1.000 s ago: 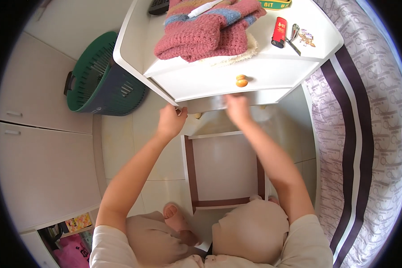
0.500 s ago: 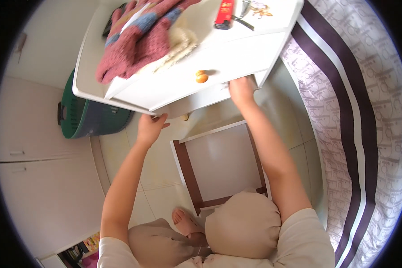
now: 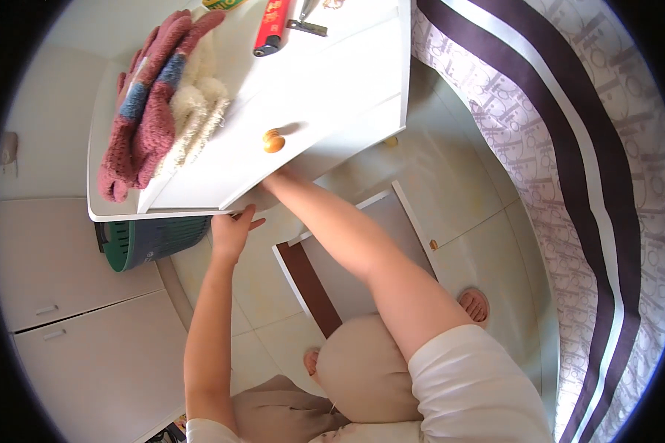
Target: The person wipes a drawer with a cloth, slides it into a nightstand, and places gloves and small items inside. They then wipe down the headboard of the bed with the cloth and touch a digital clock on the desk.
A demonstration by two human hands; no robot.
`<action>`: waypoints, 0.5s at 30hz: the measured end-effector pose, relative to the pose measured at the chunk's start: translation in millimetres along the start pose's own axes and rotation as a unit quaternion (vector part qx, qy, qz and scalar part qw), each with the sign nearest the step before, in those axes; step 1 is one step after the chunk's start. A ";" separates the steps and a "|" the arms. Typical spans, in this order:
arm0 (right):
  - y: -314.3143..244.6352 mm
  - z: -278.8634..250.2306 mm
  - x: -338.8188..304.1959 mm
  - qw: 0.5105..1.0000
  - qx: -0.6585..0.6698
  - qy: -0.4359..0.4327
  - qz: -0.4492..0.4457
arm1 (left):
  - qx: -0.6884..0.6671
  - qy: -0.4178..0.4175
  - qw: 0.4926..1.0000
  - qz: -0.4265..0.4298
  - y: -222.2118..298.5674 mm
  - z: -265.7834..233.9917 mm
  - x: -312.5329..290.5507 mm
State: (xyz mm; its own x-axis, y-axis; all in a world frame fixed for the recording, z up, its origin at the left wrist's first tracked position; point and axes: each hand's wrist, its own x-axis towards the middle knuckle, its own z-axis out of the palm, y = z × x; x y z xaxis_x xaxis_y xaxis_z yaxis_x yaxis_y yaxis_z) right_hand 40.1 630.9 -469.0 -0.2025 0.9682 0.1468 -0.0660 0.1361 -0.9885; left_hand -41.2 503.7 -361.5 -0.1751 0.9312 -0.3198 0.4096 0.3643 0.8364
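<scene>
A white cabinet (image 3: 199,198) stands before me, with a round wooden knob (image 3: 273,140) on its upper drawer front. My left hand (image 3: 231,235) grips the lower left edge of the cabinet, its thumb side on the inner side of the wall. My right hand (image 3: 275,179) reaches into the opening below that drawer front, and its fingers are hidden inside. On the floor beneath my right forearm lies a drawer (image 3: 309,284) with a grey bottom, white sides and a brown strip.
On the cabinet top lie pink-and-blue knitted gloves (image 3: 151,96), a cream fluffy cloth (image 3: 199,111), a red lighter (image 3: 272,28) and a small metal tool (image 3: 307,28). A green basket (image 3: 151,244) stands behind at left. A patterned bed cover (image 3: 510,111) hangs at right; cupboards (image 3: 89,258) line the left.
My right hand has moved left and deeper into the opening. The view has shifted, so the cabinet now sits further left. My left hand stays on the cabinet's edge.
</scene>
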 end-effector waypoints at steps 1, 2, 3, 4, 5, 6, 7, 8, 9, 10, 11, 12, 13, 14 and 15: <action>-0.5 0.0 7.0 1.000 -0.003 -0.010 0.002 | 0.002 -0.001 1.000 -0.001 1.4 0.2 -0.1; 0.5 -3.2 9.6 1.000 -0.002 -0.012 0.005 | -0.006 0.004 1.000 0.001 3.6 2.5 0.5; 3.6 -10.4 7.3 1.000 -0.004 -0.002 0.010 | -0.015 0.007 1.000 0.004 5.4 7.1 1.4; 5.9 -15.1 3.5 1.000 -0.001 0.015 0.012 | -0.013 0.001 1.000 -0.011 5.8 6.2 1.4; 10.3 -27.3 -0.5 0.999 -0.001 0.049 0.013 | -0.015 -0.005 1.000 -0.010 6.5 9.0 3.4; 16.2 -46.4 -4.1 0.996 -0.004 0.087 0.008 | -0.023 -0.009 1.000 -0.012 7.5 14.7 6.7; -14.2 -30.8 -15.2 0.992 0.083 0.083 0.045 | -0.008 0.029 0.999 -0.026 3.6 -20.5 -4.5; -0.9 -68.6 -11.6 0.991 0.095 0.090 0.038 | -0.030 0.018 0.999 -0.019 9.0 -7.0 -2.9; -2.5 -92.4 -12.4 0.988 0.085 0.130 -0.004 | -0.031 0.017 0.999 -0.017 8.7 -7.3 -2.8; -7.3 -113.9 -13.4 0.982 0.078 0.167 -0.046 | -0.025 0.023 0.999 -0.020 6.9 -10.8 -2.4; -9.3 -142.2 -10.4 0.977 -0.012 0.201 -0.072 | -0.022 0.023 0.999 -0.022 7.2 -7.7 -0.8; -10.4 -168.6 -11.5 0.962 -0.105 0.233 -0.096 | -0.028 0.016 0.999 -0.019 8.3 -1.4 0.9; -14.7 -180.7 -17.2 0.962 -0.107 0.233 -0.098 | -0.022 0.011 1.000 -0.019 9.1 -0.8 1.0; -20.5 -191.3 -21.9 0.960 -0.159 0.216 -0.082 | -0.015 0.005 1.000 -0.019 9.4 0.5 2.2; -26.3 -199.8 -26.2 0.955 -0.210 0.198 -0.066 | -0.017 0.005 1.000 -0.017 7.3 1.9 3.9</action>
State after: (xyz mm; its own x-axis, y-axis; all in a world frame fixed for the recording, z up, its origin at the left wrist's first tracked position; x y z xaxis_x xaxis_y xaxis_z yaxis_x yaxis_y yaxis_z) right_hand 242.3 643.9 -454.1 0.1712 0.9290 0.3280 0.3483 0.2544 -0.9022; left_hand -37.2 510.0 -357.5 -0.1978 0.9180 -0.3438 0.3719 0.3948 0.8401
